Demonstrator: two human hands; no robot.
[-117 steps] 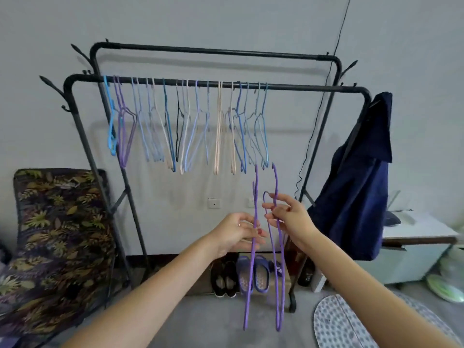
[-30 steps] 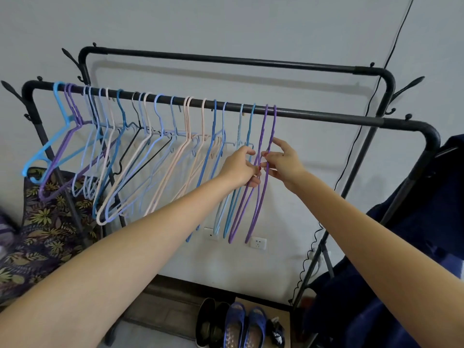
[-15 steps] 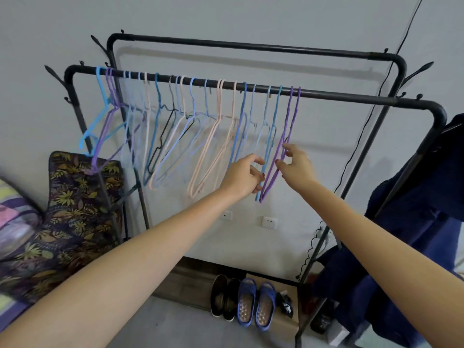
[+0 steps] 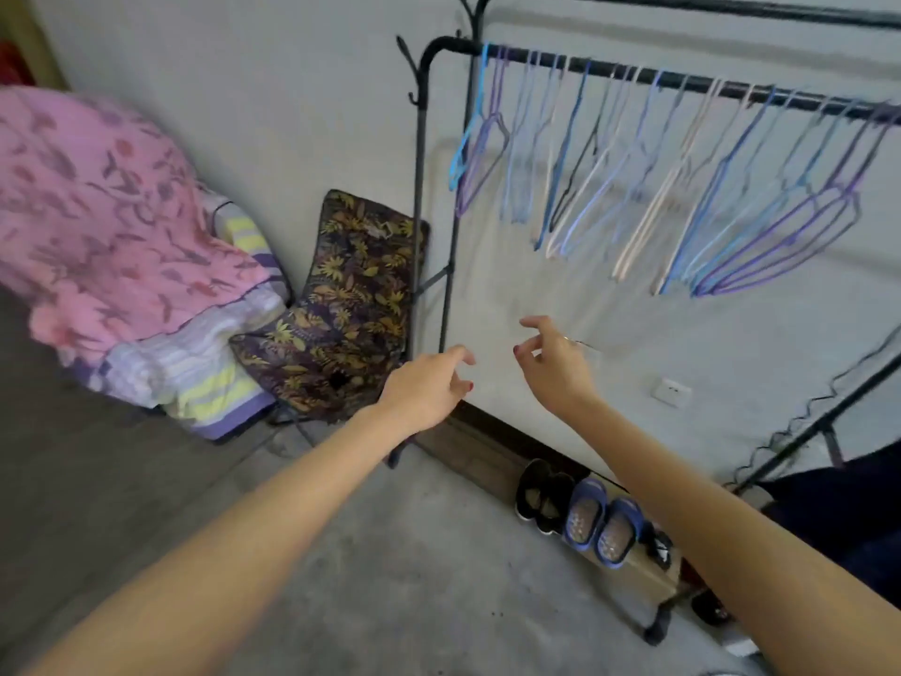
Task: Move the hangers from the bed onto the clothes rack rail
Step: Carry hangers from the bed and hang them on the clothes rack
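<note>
The black clothes rack rail (image 4: 682, 80) runs across the upper right, with several blue, purple and cream hangers (image 4: 634, 187) hung along it. The two purple hangers (image 4: 790, 246) hang at the right end of the row. My left hand (image 4: 429, 387) and my right hand (image 4: 551, 368) float side by side well below the hangers, fingers loosely curled and holding nothing. No bed surface with hangers is in view.
A pink floral blanket (image 4: 107, 226) lies on striped bedding (image 4: 205, 368) at the left. A leaf-patterned folding chair (image 4: 351, 304) leans by the rack's left post. Shoes and blue slippers (image 4: 599, 524) sit on the rack's base. A dark garment (image 4: 848, 505) hangs at the right.
Both hands have let go of the two purple hangers, which now hang on the rail, and dropped lower. The view has swung left and down toward the bedding.
</note>
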